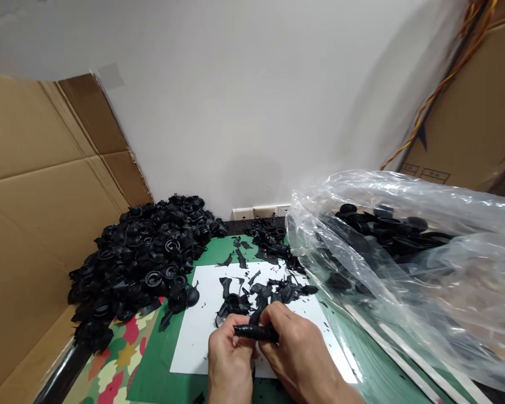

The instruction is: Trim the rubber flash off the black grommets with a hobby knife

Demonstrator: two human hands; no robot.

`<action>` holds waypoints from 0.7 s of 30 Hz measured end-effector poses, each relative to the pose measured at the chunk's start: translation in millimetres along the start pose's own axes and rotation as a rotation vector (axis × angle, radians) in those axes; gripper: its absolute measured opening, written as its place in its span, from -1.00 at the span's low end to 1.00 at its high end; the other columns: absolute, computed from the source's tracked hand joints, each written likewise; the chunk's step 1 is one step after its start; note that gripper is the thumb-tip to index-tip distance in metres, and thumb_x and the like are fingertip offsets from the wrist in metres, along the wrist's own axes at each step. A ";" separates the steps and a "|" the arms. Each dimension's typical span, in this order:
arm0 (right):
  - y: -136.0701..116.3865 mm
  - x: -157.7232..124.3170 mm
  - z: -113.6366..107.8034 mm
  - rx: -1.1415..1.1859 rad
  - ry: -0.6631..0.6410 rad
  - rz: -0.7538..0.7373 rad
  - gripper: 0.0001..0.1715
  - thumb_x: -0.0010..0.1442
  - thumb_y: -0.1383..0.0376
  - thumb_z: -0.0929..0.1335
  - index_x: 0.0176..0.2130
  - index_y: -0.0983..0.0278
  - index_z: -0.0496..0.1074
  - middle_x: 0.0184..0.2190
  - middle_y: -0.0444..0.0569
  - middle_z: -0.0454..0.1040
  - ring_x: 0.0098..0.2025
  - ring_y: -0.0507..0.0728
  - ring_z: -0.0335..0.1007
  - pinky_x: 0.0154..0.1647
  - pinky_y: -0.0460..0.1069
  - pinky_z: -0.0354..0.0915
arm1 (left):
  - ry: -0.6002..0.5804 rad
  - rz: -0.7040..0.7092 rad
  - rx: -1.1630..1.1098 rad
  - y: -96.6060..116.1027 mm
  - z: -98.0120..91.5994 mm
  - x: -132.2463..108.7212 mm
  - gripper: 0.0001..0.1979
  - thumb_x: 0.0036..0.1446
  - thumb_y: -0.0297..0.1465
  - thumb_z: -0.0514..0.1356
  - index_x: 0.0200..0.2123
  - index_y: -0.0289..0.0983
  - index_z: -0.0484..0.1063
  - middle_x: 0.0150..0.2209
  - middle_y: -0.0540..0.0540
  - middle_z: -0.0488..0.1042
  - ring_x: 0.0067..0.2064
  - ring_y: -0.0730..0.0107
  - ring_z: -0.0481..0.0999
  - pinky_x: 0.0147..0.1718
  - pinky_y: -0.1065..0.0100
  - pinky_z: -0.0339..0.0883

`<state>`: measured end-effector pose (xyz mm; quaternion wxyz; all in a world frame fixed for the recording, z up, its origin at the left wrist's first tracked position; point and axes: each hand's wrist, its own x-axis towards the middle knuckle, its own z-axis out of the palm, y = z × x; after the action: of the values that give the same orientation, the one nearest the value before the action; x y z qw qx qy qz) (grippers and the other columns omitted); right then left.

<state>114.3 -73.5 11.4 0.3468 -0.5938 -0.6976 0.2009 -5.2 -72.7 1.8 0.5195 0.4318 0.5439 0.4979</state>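
Note:
My left hand (230,359) and my right hand (297,350) meet over the near part of a white sheet (185,353). Between them is a black rubber-looking part (256,333), with a long dark strip lying across the fingers. The fingers of both hands are closed round it and hide most of its shape. Just beyond the hands, loose black parts (233,304) and torn black scraps (288,290) lie on the sheet.
A large heap of ribbed black parts (151,252) rises at the left beside a cardboard panel (46,163). On the right, a clear plastic bag (387,280) holds more black parts (382,227). More scraps (269,235) lie by the wall on the green surface (151,359).

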 end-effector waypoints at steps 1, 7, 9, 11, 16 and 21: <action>0.7 -1.0 1.3 0.002 0.014 -0.001 -0.88 -0.13 0.45 0.24 -0.51 0.26 0.31 -0.59 -0.07 0.39 -0.57 0.10 0.29 -0.56 -0.08 0.05 | -0.006 -0.005 -0.003 -1.2 0.6 0.1 -0.89 -0.13 -0.39 0.26 -0.52 -0.33 0.50 -0.69 0.08 0.27 -0.61 0.51 0.18 -0.63 0.47 0.01; 2.6 4.7 -0.8 0.388 -0.037 0.242 -0.91 -0.10 0.35 0.19 -0.59 0.21 0.13 -0.64 -0.17 0.21 -0.56 0.05 0.15 -0.55 -0.10 0.07 | -0.003 -0.204 -0.112 4.5 4.1 2.1 -0.70 -0.24 -0.22 0.33 -0.56 -0.37 0.45 -0.75 0.08 0.25 -0.68 0.62 0.08 -0.67 0.50 -0.14; 4.3 8.0 -3.7 0.508 -0.086 0.293 -0.84 -0.04 0.27 0.19 -0.60 0.22 0.13 -0.65 -0.20 0.14 -0.55 0.03 0.08 -0.55 -0.10 0.05 | -0.012 -0.227 -0.128 11.2 5.0 1.2 -0.64 -0.26 -0.15 0.33 -0.58 -0.37 0.44 -0.77 0.09 0.25 -0.71 0.65 0.02 -0.68 0.50 -0.19; 6.4 10.2 -6.1 0.566 -0.127 0.296 -0.77 0.00 0.19 0.20 -0.60 0.23 0.14 -0.64 -0.22 0.09 -0.55 0.02 0.02 -0.55 -0.09 0.02 | -0.007 -0.213 -0.128 17.1 5.5 -0.1 -0.62 -0.27 -0.13 0.33 -0.59 -0.37 0.43 -0.77 0.08 0.26 -0.70 0.66 0.01 -0.68 0.50 -0.19; 8.7 11.8 -9.6 0.591 -0.184 0.265 -0.69 0.02 0.12 0.23 -0.61 0.24 0.14 -0.63 -0.23 0.04 -0.54 0.01 -0.04 -0.54 -0.09 -0.02 | 0.002 -0.202 -0.120 20.9 5.1 -1.5 -0.62 -0.28 -0.13 0.33 -0.63 -0.36 0.40 -0.77 0.08 0.26 -0.69 0.66 0.01 -0.68 0.50 -0.16; 5.6 10.4 -9.3 0.488 -0.168 0.229 -0.68 0.06 0.13 0.21 -0.62 0.23 0.15 -0.65 -0.21 0.09 -0.56 0.03 0.01 -0.56 -0.09 -0.01 | 0.013 -0.187 -0.074 11.8 1.7 2.6 -0.68 -0.19 -0.18 0.30 -0.56 -0.36 0.45 -0.76 0.09 0.25 -0.69 0.63 0.04 -0.68 0.50 -0.14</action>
<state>124.3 -63.4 16.3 0.3954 -0.5490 -0.5834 0.4493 -4.3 -68.4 13.1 0.5757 0.3565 0.5665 0.4696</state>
